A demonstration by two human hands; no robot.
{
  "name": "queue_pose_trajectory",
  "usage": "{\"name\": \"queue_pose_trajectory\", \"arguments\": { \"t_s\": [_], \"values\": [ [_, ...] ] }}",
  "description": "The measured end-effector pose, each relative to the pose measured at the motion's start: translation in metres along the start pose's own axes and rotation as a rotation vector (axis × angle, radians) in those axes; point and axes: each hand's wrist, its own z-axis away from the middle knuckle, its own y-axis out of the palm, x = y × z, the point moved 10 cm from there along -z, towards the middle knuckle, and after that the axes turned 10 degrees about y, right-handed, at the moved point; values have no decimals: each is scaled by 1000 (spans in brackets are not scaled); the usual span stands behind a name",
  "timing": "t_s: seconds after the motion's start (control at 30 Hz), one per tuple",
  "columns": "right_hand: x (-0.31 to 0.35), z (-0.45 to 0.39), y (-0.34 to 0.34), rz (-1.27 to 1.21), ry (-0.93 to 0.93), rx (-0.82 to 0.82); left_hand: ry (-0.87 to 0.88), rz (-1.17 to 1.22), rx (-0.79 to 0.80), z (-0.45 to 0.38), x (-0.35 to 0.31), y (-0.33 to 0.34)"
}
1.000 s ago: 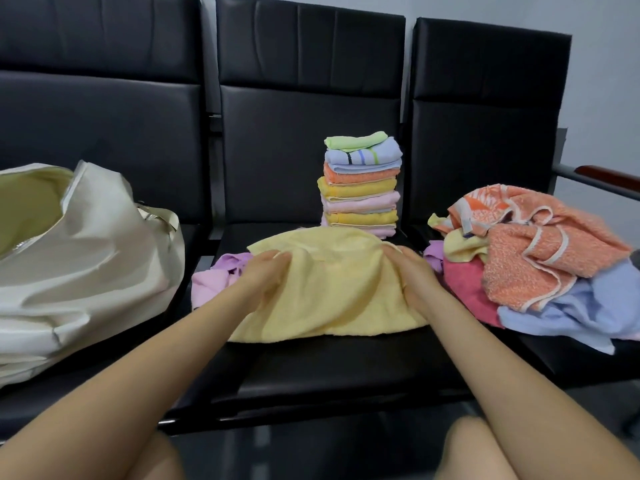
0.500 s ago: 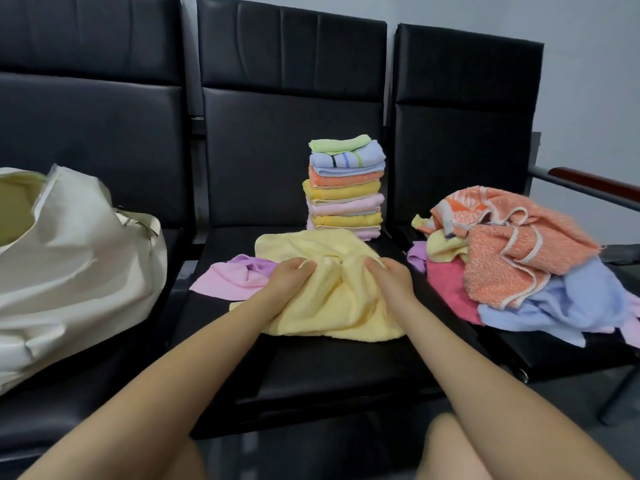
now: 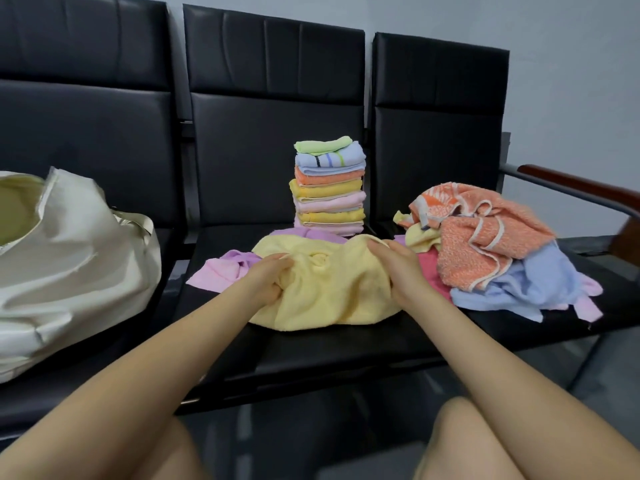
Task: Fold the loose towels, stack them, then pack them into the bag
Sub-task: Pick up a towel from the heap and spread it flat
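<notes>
A crumpled pale yellow towel (image 3: 329, 289) lies on the middle black seat (image 3: 311, 344). My left hand (image 3: 268, 280) grips its left side with curled fingers. My right hand (image 3: 398, 268) holds its right side, fingers bent over the cloth. Behind it stands a stack of several folded towels (image 3: 329, 187), green on top. A pink towel (image 3: 221, 273) lies loose under the yellow one, to the left. A heap of loose towels (image 3: 491, 251), orange, blue, red and yellow, fills the right seat. The cream bag (image 3: 69, 258) sits open on the left seat.
Three joined black chairs with tall backs face me. A wooden armrest (image 3: 575, 185) on a grey metal bar runs along the right side. My knees (image 3: 460, 441) show at the bottom, in front of the seat edge.
My hands came together, bunching the yellow towel, then spread a little apart again; the towel is now more crumpled than a second ago. The view has shifted slightly.
</notes>
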Motion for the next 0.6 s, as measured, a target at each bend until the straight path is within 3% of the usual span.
{"name": "queue_pose_trajectory", "arguments": {
  "t_s": [0.1,0.23,0.4,0.47,0.6],
  "values": [
    [-8,10,-4,134,73,55,-49,-12,57,9,3,14],
    [-26,21,-15,694,103,120,7,-118,-1,11,-6,7],
    [-38,30,-21,792,60,162,141,-205,-17,23,-25,-15],
    [-43,36,-17,858,23,191,205,-398,-24,34,-27,-30],
    [-39,48,-11,858,-34,220,229,-975,144,51,-15,-49]
  ]
}}
